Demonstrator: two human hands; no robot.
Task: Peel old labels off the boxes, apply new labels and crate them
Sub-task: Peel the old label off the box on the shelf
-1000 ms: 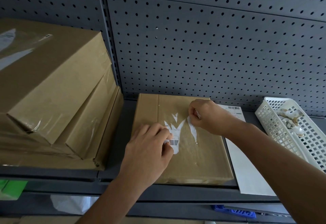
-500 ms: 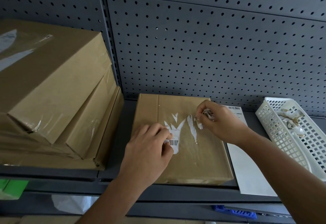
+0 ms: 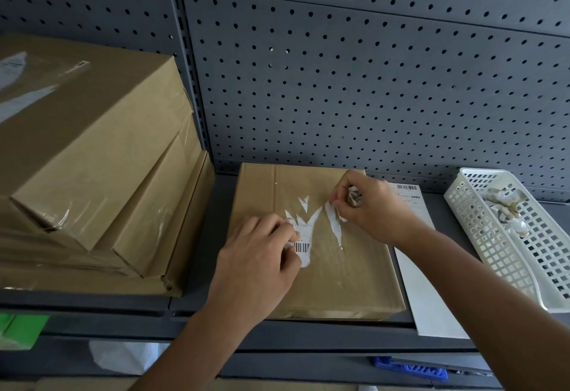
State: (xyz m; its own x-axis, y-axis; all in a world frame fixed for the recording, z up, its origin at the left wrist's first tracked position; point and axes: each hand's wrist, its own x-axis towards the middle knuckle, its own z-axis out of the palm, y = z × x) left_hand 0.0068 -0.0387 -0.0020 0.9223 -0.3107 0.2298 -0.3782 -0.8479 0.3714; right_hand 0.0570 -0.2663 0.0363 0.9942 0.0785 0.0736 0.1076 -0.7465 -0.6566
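Note:
A flat brown cardboard box (image 3: 345,279) lies on the grey shelf (image 3: 197,307). Torn white remains of an old label (image 3: 303,230) cling to its top, with a barcode showing. My left hand (image 3: 259,264) rests on the box, its fingertips pinching the left part of that label. My right hand (image 3: 373,208) holds a crumpled wad of peeled label scraps (image 3: 354,198) in its palm and pinches the top of a narrow torn strip (image 3: 334,224) on the box.
A sheet of new labels (image 3: 431,295) lies under the box's right side. A white plastic basket (image 3: 493,255) at the right holds peeled scraps. Stacked cardboard boxes (image 3: 92,175) fill the left. Grey pegboard (image 3: 354,82) stands behind.
My right hand drew back to the right with the torn scraps, then came back to the top of the narrow strip. The left hand stayed on the label.

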